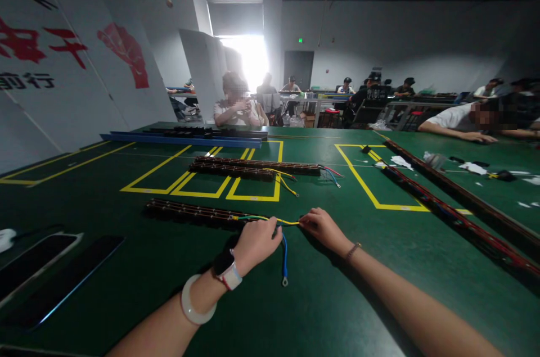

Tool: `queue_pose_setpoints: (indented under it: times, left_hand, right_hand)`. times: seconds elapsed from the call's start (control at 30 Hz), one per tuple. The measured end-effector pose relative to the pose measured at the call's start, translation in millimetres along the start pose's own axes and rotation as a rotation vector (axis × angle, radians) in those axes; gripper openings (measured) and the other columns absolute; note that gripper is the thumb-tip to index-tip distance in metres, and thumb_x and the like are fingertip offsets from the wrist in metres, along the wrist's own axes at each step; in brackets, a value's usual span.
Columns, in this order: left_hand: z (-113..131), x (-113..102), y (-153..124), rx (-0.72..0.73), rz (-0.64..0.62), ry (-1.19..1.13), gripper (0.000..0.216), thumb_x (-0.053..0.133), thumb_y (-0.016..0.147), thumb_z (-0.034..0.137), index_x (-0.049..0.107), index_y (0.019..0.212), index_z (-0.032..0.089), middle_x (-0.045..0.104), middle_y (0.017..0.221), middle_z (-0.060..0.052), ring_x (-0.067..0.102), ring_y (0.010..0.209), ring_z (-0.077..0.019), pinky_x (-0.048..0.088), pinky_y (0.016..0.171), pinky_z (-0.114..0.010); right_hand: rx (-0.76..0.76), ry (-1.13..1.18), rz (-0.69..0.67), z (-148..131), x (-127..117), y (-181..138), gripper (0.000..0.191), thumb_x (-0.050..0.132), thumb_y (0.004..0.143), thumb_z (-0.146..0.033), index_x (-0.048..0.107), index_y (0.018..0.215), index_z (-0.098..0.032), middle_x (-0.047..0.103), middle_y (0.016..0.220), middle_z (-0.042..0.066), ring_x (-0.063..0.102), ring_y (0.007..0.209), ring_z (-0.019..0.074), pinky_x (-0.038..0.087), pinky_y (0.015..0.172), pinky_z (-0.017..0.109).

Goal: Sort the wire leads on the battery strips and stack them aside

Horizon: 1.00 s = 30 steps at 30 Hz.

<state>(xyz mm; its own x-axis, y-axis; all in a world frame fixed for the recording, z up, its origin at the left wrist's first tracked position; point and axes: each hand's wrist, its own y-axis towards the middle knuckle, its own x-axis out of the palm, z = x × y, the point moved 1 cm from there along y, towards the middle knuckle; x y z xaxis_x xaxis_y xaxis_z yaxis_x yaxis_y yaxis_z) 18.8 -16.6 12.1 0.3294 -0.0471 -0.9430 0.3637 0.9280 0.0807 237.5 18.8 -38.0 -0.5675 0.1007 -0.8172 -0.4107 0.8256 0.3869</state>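
The broad green table top [139,267] looks matt, crossed by smooth yellow tape lines [253,198]. The long dark-brown ribbed strip [189,212] looks like dull plastic. The thin yellow wire [289,222] and thin blue wire [284,250] have smooth plastic sheathing, and the blue one ends in a bare-metal ring lug [285,281]. The pale bangle [196,309] looks polished and stone-like. The flat black phones [37,258] are glossy.

Left hand [257,242] and right hand [323,227] on yellow wire [289,222]
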Motion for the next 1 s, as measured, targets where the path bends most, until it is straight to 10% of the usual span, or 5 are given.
queue_pose_setpoints:
  times: [0.17, 0.47, 0.73, 1.0]
  left_hand:
    - [2, -2, -1, -0.092, 0.083, 0.041, 0.043, 0.042, 0.088, 0.05, 0.049, 0.111, 0.014, 0.062, 0.076, -0.011, 0.063, 0.072, -0.027, 0.044, 0.067, -0.034]
    - [1, 0, 2, -0.064, 0.141, 0.163, 0.029, 0.033, 0.094, 0.032, 0.054, 0.102, 0.013, 0.059, 0.094, -0.014, 0.059, 0.087, -0.0249, 0.045, 0.076, -0.034]
    - [6, 13, -2, 0.316, 0.206, 0.054, 0.038, 0.04, 0.093, 0.028, 0.05, 0.127, 0.015, 0.052, 0.131, -0.015, 0.045, 0.119, -0.0284, 0.033, 0.102, -0.046]
    - [10, 17, -7, 0.501, 0.066, 0.004, 0.027, 0.044, 0.092, 0.027, 0.063, 0.111, 0.021, 0.046, 0.14, -0.008, 0.031, 0.134, -0.0256, 0.019, 0.11, -0.047]
  right_hand:
    - [0.011, -0.001, -0.021, -2, -2, 0, 0.017, 0.058, 0.088, -0.03, 0.071, 0.09, -0.019, 0.063, 0.08, 0.006, 0.054, 0.079, 0.0177, 0.041, 0.072, 0.029]
    - [0.009, -0.004, -0.021, 1, 0, 0, 0.017, 0.058, 0.088, -0.031, 0.07, 0.091, -0.02, 0.062, 0.081, 0.005, 0.054, 0.079, 0.0175, 0.041, 0.072, 0.029]
    - [0.005, 0.004, -0.013, 4, 2, 0, 0.016, 0.059, 0.088, -0.029, 0.071, 0.09, -0.019, 0.063, 0.081, 0.006, 0.054, 0.079, 0.0178, 0.041, 0.072, 0.03]
    - [0.008, 0.001, -0.029, 4, 3, 1, 0.018, 0.057, 0.088, -0.03, 0.07, 0.089, -0.018, 0.062, 0.079, 0.006, 0.054, 0.078, 0.0179, 0.041, 0.072, 0.03]
